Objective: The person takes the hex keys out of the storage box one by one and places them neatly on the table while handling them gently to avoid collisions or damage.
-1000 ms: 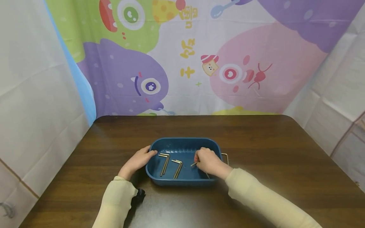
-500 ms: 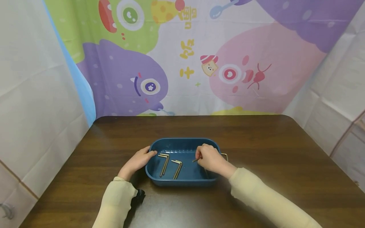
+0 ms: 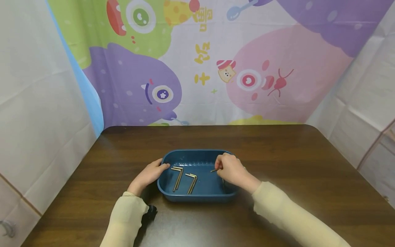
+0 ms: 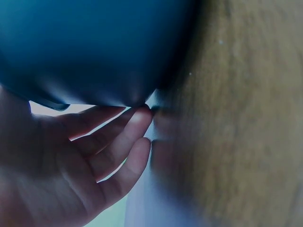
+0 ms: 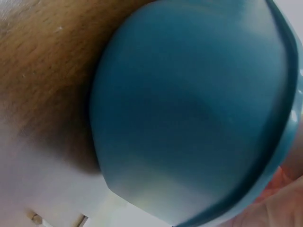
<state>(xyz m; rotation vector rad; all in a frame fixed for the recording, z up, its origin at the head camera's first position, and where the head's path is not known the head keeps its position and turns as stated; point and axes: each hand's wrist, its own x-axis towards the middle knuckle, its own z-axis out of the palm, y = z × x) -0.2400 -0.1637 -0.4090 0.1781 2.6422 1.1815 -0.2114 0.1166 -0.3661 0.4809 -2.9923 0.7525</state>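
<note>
A blue rectangular tray (image 3: pixel 197 197) lies on the table. My left hand (image 3: pixel 149 175) grips its left end, thumb over the rim; in the left wrist view, the fingers (image 4: pixel 135 125) reach along the outer wall beside the tabletop. Over the tray's right side, my right hand (image 3: pixel 233 168) pinches a brass-coloured Allen key (image 3: pixel 213 170), whose short end points left. Two Allen keys (image 3: pixel 177 181) lie side by side at the tray's left, and another pair (image 3: pixel 193 184) rests near the middle. Seen from the right wrist, the tray's wall (image 5: pixel 189 104) hides most of the right hand.
Brass-coloured metal ends (image 5: pixel 81 220) show beyond the tray in the right wrist view. The dark wooden table (image 3: pixel 296 161) extends around the tray. A cartoon-print cloth (image 3: pixel 197 103) hangs at the back. Something black (image 3: pixel 151 212) sits at the left wrist.
My right hand has moved right and slightly away from me, carrying the Allen key. It now covers the key that showed beyond the tray's right end. My left hand stays put.
</note>
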